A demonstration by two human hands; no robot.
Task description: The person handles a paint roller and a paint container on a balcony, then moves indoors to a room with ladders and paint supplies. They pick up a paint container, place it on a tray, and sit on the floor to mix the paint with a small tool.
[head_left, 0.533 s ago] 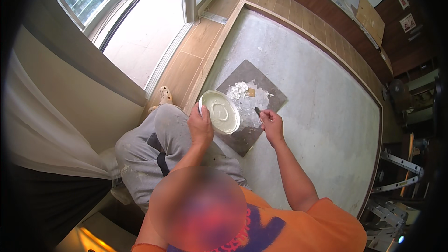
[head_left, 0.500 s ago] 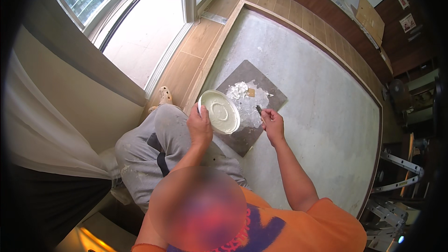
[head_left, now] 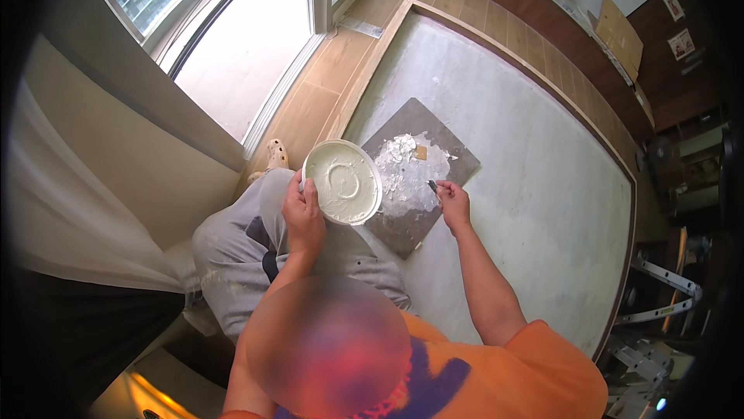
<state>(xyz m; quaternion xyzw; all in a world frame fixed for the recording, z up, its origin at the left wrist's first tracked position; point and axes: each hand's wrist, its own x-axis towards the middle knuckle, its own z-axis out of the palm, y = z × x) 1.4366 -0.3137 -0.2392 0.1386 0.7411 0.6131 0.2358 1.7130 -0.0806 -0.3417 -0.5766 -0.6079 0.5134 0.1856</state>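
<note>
My left hand (head_left: 304, 217) grips the rim of a round, shallow tub lid (head_left: 342, 180), with the thumb on its near left edge. Pale cream paste coats the lid's inner face, smeared around a ring mark. Between the fingertips of my right hand (head_left: 454, 203) is a small dark-tipped tool (head_left: 432, 185); its handle is hidden, so I cannot tell its exact kind. The tip is over the right side of a dark grey square board (head_left: 415, 113). White lumpy paste (head_left: 399, 148) covers the board's middle, beside a small tan square (head_left: 421, 152).
The board lies on a pale grey panel (head_left: 550, 210) inside a raised wooden border (head_left: 399, 16). Wood-look flooring (head_left: 333, 70) runs to a sliding door track. Curtains (head_left: 85, 186) hang at left. A metal stepladder (head_left: 659, 310) and a fan (head_left: 663, 155) stand at right.
My left hand has drawn the lid left, away from the board, and its coated face shows rounder now. My right hand stays in nearly the same place, with the tool slightly turned.
</note>
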